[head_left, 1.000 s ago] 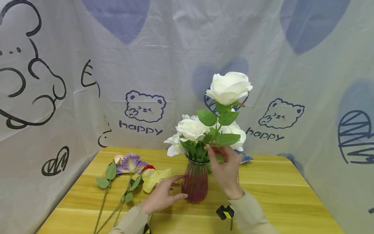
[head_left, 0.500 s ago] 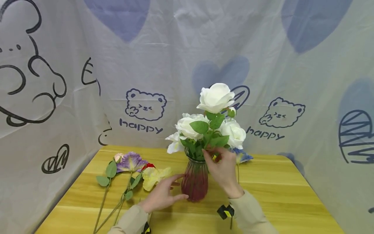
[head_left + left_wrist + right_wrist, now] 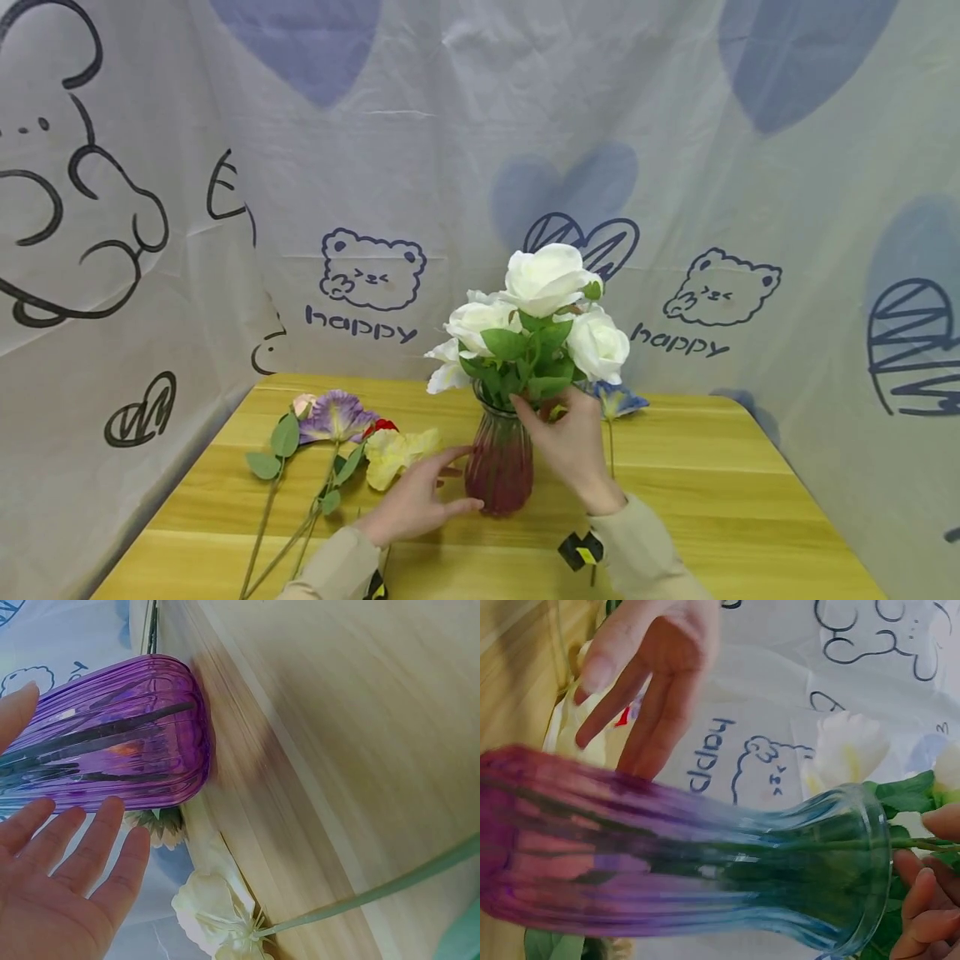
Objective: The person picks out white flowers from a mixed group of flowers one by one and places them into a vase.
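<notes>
A ribbed glass vase (image 3: 498, 471), pink-purple below and clear blue-green at the neck, stands upright on the table with several white flowers in it. My right hand (image 3: 573, 437) is at the vase's mouth, pinching the green stem (image 3: 911, 844) of the tallest white rose (image 3: 546, 279) between thumb and fingers. That stem runs down through the neck into the glass. My left hand (image 3: 420, 500) is beside the lower left of the vase, fingers spread and thumb apart, fingertips right at the glass. The left wrist view shows its palm and loose, extended fingers (image 3: 86, 855).
On the left of the wooden table (image 3: 712, 500) lie a purple flower (image 3: 337, 418), a yellow flower (image 3: 397, 457), a red flower (image 3: 381, 427) and a small pale pink bloom (image 3: 303, 406), stems toward me. Behind my right hand lies a blue flower (image 3: 621, 400). A printed cloth (image 3: 480, 125) hangs behind.
The tallest white rose has come down and left, its stem sinking deeper into the vase. My right hand has lowered slightly with it. The left hand stays beside the vase.
</notes>
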Motion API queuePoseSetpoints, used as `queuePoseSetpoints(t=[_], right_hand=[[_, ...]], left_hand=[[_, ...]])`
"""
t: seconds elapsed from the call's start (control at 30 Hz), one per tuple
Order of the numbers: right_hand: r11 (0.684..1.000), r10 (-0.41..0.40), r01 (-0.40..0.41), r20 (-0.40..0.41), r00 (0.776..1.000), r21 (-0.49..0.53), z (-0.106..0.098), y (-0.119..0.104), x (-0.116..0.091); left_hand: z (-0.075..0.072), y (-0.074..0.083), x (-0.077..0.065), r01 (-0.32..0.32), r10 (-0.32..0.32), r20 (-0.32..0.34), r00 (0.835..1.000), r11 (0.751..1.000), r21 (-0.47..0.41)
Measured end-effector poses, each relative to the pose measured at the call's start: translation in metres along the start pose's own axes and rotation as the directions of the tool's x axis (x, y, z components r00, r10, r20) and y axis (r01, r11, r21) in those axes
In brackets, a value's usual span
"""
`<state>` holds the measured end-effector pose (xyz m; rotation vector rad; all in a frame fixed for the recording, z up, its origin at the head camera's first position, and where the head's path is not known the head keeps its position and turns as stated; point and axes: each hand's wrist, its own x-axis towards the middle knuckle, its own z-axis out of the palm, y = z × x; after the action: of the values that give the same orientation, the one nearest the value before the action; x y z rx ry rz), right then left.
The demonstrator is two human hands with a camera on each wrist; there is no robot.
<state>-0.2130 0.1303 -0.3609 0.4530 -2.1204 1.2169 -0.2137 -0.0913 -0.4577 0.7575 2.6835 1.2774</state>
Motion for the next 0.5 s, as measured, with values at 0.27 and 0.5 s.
queuePoseSetpoints(t=[0.27, 0.5], right_hand=[[0.988, 0.028, -0.015, -0.084, 0.996, 0.152, -0.006, -0.007, 0.000], [0.989, -0.049, 0.066, -0.131, 0.990, 0.129, -0.006, -0.012, 0.007]], left_hand=[[-0.001, 0.001, 0.001, 0.002, -0.002, 0.008, 1.000, 1.000, -0.015], [-0.001, 0.001, 0.001, 0.008, -0.008, 0.008, 1.000, 1.000, -0.011]])
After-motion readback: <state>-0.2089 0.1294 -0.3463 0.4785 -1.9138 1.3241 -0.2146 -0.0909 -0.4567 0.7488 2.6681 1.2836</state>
